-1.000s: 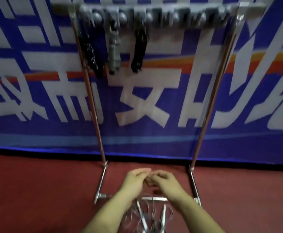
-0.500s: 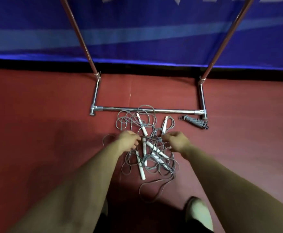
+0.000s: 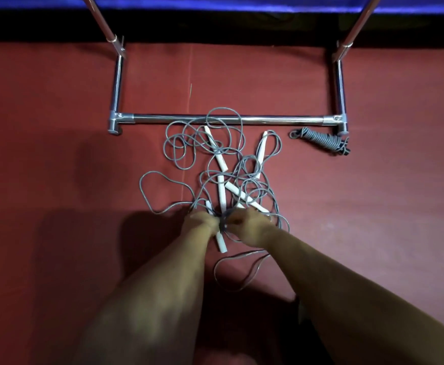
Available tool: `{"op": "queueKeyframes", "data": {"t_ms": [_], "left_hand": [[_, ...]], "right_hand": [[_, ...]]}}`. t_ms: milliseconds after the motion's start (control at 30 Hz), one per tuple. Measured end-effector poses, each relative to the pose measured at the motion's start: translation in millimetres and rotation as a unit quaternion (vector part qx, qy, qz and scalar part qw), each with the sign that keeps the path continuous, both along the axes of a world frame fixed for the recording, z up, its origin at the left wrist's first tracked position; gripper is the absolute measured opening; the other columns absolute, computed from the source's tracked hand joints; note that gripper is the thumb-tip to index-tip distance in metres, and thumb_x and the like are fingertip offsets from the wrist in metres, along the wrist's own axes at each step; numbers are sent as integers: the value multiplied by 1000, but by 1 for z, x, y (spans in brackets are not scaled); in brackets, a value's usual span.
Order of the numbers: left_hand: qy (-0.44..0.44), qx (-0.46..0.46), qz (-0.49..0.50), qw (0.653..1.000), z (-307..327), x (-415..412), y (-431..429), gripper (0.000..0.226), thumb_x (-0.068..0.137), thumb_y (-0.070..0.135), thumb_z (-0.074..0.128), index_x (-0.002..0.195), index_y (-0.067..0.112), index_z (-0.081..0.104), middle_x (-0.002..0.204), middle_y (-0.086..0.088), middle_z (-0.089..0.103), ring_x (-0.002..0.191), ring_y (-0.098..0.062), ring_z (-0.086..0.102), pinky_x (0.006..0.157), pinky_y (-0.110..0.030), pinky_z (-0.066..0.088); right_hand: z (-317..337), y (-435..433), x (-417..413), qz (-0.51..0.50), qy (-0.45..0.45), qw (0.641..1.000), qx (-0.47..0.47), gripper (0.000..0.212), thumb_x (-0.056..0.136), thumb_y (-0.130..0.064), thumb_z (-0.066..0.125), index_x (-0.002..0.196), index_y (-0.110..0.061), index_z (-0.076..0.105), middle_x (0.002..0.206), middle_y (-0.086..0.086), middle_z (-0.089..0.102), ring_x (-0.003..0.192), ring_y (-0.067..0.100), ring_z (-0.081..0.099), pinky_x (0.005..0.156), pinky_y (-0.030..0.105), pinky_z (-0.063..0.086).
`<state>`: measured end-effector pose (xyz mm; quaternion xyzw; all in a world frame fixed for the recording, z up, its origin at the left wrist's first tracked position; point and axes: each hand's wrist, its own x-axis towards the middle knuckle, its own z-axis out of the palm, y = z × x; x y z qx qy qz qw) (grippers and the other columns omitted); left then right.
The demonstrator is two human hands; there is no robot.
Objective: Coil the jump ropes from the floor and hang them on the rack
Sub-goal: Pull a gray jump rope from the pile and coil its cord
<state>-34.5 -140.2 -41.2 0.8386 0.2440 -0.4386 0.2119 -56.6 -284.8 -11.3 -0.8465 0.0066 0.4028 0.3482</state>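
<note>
Fingers (image 3: 211,221) of left hand (image 3: 201,223) curled round grey cords at near edge of tangled jump ropes (image 3: 216,156); right hand (image 3: 248,225) pinched same bunch. Tangle with white handles (image 3: 222,192) lay on red floor (image 3: 57,101), far loop crossing rack base bar (image 3: 268,119). One coiled rope (image 3: 321,138) lay beside rack's right foot.

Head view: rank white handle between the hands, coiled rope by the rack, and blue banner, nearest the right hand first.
1. White handle, just left of the right hand, between the wrists.
2. Coiled rope, ahead and right, at the foot of the rack.
3. Blue banner, farthest, behind the rack.
</note>
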Motion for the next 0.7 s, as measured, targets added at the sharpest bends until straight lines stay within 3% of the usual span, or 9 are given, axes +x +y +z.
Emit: {"op": "queueKeyframes", "data": {"t_ms": [100,200,233,300,400,467,533,600,700], "left_hand": [[-3,-14,115,993,-7,-1,-10,51,80,45,77,111,5,76,117,-14,73,109,-25,70,89,-31,53],[-22,-58,253,966,-9,7,-17,30,83,37,74,70,10,75,81,-8,75,90,-24,74,81,-31,57],[-39,-59,261,963,-8,10,-19,30,84,37,75,71,10,75,80,-7,73,91,-24,73,80,-29,55],[-51,-36,240,969,-7,17,-18,34,86,35,75,97,3,76,97,-8,74,100,-23,71,80,-28,51],[-56,-15,201,978,-8,22,-15,46,86,35,73,116,0,71,117,-16,72,109,-27,69,86,-30,51],[-54,-68,210,974,-12,20,-12,34,86,33,73,106,4,75,92,-13,75,80,-23,72,67,-26,54],[-41,-167,246,954,-4,20,-5,12,87,24,75,87,12,75,64,-2,63,46,-9,57,44,-18,42],[-30,-256,280,925,8,25,7,13,85,18,77,77,18,67,64,2,56,48,-6,51,44,-17,35],[-40,-323,262,909,44,41,21,15,84,15,79,83,20,66,68,5,61,57,-7,54,48,-19,33]], "right_hand": [[-3,9,-12,14,36,999,1,18,90,-13,60,93,-6,75,91,10,70,85,22,62,60,18,35],[-5,11,-8,9,42,999,-6,27,95,-16,54,112,-4,72,103,18,69,99,31,63,74,24,39],[-4,12,-6,1,39,999,-8,31,98,-18,51,118,-3,69,114,21,68,109,34,62,83,28,43],[-2,13,0,-23,32,999,-15,33,101,-24,49,119,-3,67,121,20,67,116,33,60,94,32,45],[-5,12,4,-67,36,997,-19,27,96,-25,57,108,-6,72,112,15,71,108,30,64,89,32,49],[-7,9,5,-90,43,995,-16,22,91,-23,61,104,-10,74,106,11,72,102,27,66,83,29,49],[-8,8,7,-125,33,991,-23,20,88,-22,64,104,-14,72,103,8,73,100,27,67,80,29,50],[-4,8,13,-165,12,986,-22,18,87,-26,69,102,-15,67,101,7,72,96,28,66,75,27,46],[15,10,29,-184,-18,983,-8,29,88,-35,72,110,-19,63,97,4,68,87,25,62,75,27,44]]}}
